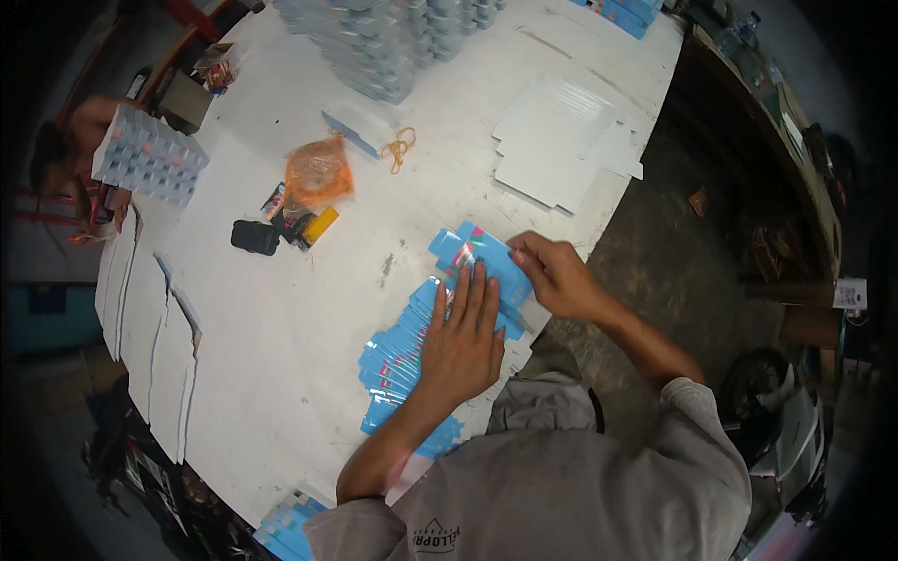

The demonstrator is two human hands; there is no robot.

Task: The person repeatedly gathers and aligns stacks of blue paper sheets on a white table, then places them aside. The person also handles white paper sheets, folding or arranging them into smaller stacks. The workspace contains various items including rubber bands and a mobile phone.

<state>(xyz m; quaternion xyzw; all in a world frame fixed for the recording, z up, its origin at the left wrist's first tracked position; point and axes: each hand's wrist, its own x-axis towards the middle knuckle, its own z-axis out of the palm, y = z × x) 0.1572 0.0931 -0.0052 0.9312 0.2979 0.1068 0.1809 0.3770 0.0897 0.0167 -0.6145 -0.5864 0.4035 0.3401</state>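
Observation:
A flat blue printed carton blank [503, 272] lies in front of me near the table's edge. My left hand [463, 341] is open, its fingers stretched out flat across the left part of the blank. The thumb and fingers of my right hand [554, 273] are closed on the blank's right edge. Under and beside my left hand, a fanned row of similar blue carton blanks [398, 351] runs toward my body. A greyish flap [514, 320] sticks out at the blank's near side.
Tall stacks of folded cartons [369, 47] stand at the back of the white table [346, 290]. Flat white blanks [561, 140] lie at the far right. An orange bag [319, 173], rubber bands [398, 150] and a black case [254, 237] sit mid-table. Another person [84, 140] carries a carton stack [150, 154] at left.

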